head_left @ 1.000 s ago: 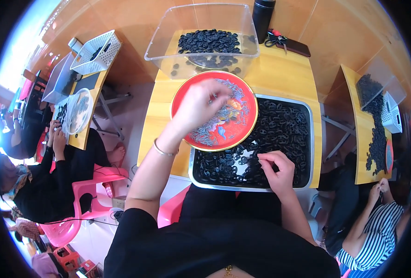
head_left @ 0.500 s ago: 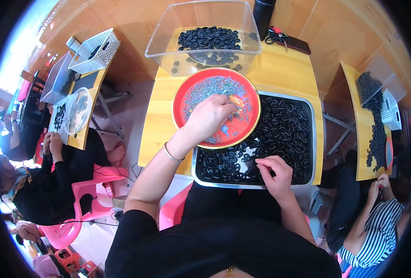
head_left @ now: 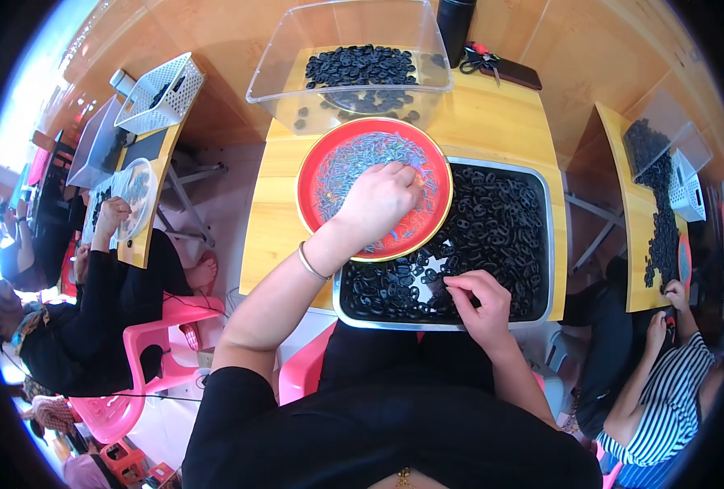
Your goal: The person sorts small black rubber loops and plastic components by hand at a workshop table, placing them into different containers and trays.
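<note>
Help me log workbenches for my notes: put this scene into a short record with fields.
Left hand: over the red plate, fingers bent down toward thin grey-blue pieces
Right hand: over the metal tray; any held piece is unclear
Tray contents: many black pieces, bare patch left of the right hand
Plate position: overlapping the tray's far left corner
Far side of table: clear bin, dark cylinder, scissors

Text: none legible | labels: none | brands: none | numbers: none | signs: none
</note>
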{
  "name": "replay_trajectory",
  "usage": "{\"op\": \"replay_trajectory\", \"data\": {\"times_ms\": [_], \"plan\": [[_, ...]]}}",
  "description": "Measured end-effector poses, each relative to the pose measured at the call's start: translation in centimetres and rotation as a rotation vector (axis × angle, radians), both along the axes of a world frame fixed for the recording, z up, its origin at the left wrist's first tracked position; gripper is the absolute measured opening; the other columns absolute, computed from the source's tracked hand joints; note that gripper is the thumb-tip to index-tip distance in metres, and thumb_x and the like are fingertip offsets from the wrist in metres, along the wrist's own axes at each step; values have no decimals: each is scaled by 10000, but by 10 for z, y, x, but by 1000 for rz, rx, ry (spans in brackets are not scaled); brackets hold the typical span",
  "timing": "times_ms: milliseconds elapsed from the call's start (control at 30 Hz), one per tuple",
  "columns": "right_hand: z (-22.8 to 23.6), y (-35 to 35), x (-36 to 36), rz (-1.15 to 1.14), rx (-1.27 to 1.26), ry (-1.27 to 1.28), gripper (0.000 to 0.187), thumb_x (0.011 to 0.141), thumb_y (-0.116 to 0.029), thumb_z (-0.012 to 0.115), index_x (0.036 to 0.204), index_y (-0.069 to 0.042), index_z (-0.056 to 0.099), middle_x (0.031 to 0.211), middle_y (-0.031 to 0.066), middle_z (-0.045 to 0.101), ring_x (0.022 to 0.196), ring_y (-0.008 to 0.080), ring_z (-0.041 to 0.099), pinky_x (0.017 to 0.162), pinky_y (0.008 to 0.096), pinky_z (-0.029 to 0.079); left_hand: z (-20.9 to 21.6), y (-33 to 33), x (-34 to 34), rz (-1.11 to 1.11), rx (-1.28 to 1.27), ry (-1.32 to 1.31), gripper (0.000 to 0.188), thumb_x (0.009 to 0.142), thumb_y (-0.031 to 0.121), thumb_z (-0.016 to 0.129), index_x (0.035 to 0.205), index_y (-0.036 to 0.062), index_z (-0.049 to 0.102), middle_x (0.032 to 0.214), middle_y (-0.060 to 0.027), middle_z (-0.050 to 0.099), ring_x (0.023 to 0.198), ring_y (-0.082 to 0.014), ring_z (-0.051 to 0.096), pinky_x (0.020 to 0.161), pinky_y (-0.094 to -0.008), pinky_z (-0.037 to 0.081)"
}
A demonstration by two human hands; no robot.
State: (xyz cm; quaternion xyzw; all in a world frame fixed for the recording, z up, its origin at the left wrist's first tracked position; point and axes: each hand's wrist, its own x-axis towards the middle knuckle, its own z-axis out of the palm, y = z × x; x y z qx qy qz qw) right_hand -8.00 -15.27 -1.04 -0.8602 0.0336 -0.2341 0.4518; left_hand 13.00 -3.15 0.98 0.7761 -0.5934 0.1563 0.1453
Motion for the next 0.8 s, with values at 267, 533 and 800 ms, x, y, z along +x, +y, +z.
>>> {"op": "replay_trajectory", "data": {"times_ms": [267,533,800], "plan": [[0,-1,-3,-3,3,-4,145,730,24,667,864,-32,658,770,84,614,636,173,603,535,249,473,3,-10,-7,57,97,-110,116,685,103,572,786,50,596,748,-47,540,741,-198,573,635,-309,489],[3,-6,-4,12,20,5,151,742,24,652,881,-34,658,784,83,613,630,162,598,536,243,469,0,-6,-4,89,-37,128,42,693,84,579,713,47,572,740,-79,574,741,-243,600,644,-336,506],[10,-24,16,-1,-85,99,126,740,-12,648,864,-32,638,810,84,605,688,210,605,602,288,482,10,26,-17,140,-258,719,99,683,-5,617,755,15,552,683,-84,587,614,-206,595,573,-305,483]]}}
